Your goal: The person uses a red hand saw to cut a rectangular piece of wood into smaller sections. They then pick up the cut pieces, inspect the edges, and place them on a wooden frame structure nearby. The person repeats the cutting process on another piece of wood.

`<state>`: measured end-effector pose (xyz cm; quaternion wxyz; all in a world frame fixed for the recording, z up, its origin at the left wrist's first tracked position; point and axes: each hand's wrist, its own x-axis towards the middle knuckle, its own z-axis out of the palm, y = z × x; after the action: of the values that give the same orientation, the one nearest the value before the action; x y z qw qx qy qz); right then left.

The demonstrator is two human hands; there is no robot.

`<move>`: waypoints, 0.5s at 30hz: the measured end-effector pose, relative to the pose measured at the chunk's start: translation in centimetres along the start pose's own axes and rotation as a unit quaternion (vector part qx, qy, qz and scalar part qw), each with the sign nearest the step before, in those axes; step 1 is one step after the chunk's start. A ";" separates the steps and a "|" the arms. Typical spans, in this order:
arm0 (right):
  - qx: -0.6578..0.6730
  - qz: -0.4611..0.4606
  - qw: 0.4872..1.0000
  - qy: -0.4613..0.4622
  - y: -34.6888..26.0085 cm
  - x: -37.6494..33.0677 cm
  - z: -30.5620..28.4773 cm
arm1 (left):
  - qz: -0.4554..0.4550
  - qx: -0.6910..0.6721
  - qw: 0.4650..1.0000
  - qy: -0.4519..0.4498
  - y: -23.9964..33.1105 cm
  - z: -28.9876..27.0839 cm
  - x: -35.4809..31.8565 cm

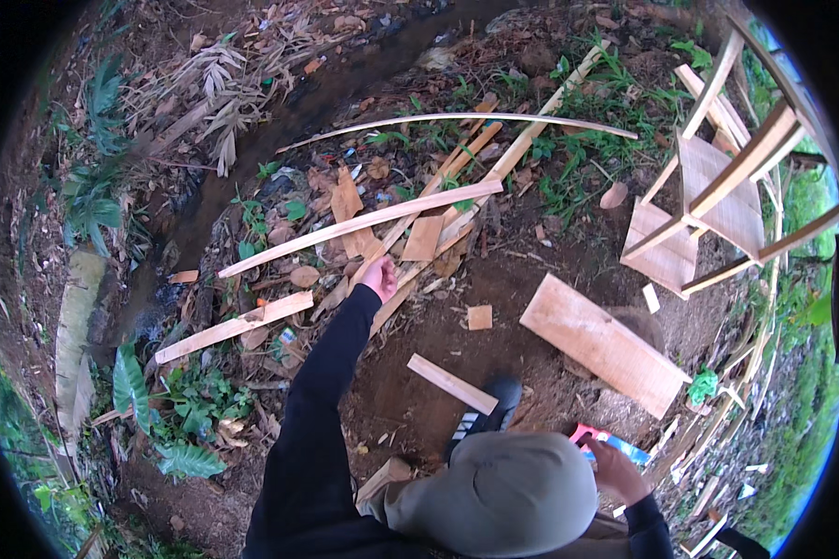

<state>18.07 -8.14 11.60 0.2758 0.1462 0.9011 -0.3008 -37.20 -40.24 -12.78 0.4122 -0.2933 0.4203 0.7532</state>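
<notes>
My left hand [379, 278] reaches out ahead over long pale wooden strips on the ground. Its fingers look curled; whether they grip a strip or only hover over it is hidden. A small flat wooden piece [423, 238] lies just beyond it. At the lower right, my right hand [619, 472] is closed at the red end of a flat red and blue object [636, 451], whose kind I cannot make out. My knee in olive cloth [508, 494] hides part of the ground beside that hand. A short wooden batten [452, 383] lies against my dark shoe [503, 402].
A wide plank [606, 345] rests on a rounded block at the right. Beyond it stands a wooden frame [722, 191] with slender legs. A thin bent strip [457, 118] crosses the far side. Leafy plants [196, 401] and a log [76, 326] are at the left.
</notes>
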 end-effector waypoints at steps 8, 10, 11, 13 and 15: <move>0.084 0.027 0.992 0.090 2.5 1.5 5.9 | 0.249 0.877 0.336 0.235 3.0 2.2 13.7; 0.233 0.137 0.960 0.077 0.2 3.6 7.6 | 0.199 0.904 0.346 0.152 1.0 9.2 16.1; 0.256 0.085 0.955 0.126 -2.3 6.1 7.2 | 0.208 0.895 0.359 0.165 2.1 9.9 16.7; 0.297 0.036 0.943 0.144 -5.4 11.6 7.5 | 0.199 0.883 0.381 0.187 6.0 9.1 17.6; 0.149 -0.101 0.956 0.232 -8.6 17.2 6.5 | 0.186 0.877 0.404 0.182 7.9 9.3 18.9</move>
<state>3.15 -17.21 1.15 0.0026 0.1600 0.8954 -0.4156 -54.18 -27.46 -20.18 0.2074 0.1842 0.9599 -0.0411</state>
